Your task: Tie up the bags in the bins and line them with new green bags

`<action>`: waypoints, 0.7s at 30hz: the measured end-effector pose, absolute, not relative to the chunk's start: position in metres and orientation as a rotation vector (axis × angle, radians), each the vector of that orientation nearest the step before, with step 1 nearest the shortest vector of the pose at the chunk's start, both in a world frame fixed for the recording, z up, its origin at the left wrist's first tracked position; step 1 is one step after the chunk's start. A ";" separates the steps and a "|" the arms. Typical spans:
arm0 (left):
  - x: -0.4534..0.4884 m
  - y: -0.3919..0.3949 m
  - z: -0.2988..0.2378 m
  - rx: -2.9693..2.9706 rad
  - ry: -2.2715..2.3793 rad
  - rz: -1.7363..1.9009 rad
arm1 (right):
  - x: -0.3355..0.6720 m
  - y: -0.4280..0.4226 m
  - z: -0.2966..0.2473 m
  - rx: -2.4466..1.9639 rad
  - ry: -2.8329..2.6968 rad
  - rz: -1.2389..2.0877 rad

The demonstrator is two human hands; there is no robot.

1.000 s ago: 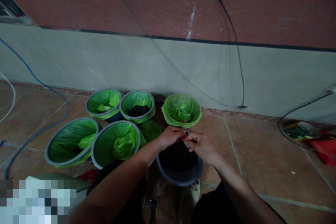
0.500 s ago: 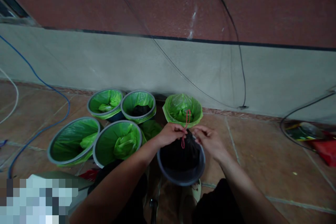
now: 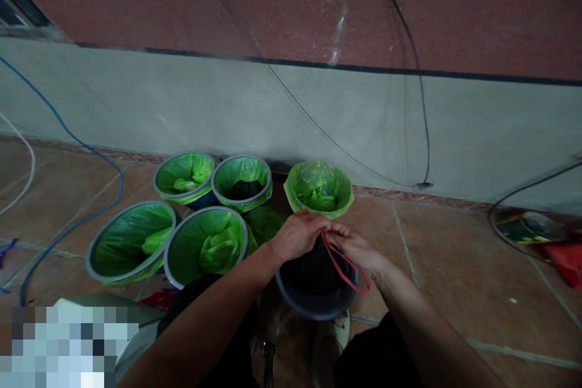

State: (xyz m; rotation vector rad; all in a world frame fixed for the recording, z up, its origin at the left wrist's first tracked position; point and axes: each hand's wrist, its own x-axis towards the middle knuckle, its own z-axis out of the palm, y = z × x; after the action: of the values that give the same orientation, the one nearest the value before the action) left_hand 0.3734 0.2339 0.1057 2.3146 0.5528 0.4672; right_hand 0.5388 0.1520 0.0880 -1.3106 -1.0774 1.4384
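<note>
A black plastic bag (image 3: 311, 273) stands gathered inside a dark bin (image 3: 314, 310) between my feet. Over the bag's bunched neck my two hands meet. My left hand (image 3: 301, 235) is closed, its fingertips pinching a red drawstring (image 3: 344, 273) at the neck. My right hand (image 3: 357, 250), closed too, presses its fingers against the left fingertips at the same cord. A long loop of the cord droops to the right, in front of the right hand. The exact grip of the fingertips is partly hidden.
Several grey-rimmed bins (image 3: 204, 212) lined with green bags stand to the left. Just beyond my hands is another green-lined bin (image 3: 318, 188). A blue cable (image 3: 75, 139) snakes along the left floor; a red object (image 3: 561, 260) lies at right.
My hands have come together over the bag's neck, the right one moving left. The red drawstring, earlier a small upright loop and short end, now hangs as a longer loop to the right.
</note>
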 end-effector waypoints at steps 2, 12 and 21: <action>0.377 0.229 0.100 2.305 0.571 0.522 | 0.540 0.151 0.092 -1.296 -1.001 1.504; 0.385 0.217 0.096 2.069 0.772 0.599 | 0.552 0.146 0.076 -1.637 -0.953 1.221; 0.380 0.213 0.076 2.364 0.924 0.381 | 0.556 0.142 0.047 -1.792 -1.170 1.047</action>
State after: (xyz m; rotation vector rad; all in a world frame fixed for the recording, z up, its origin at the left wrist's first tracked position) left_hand 0.3800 0.2132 0.0760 2.3639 0.9238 0.3806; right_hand 0.5563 0.1420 0.0471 -1.7924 -1.1702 1.0468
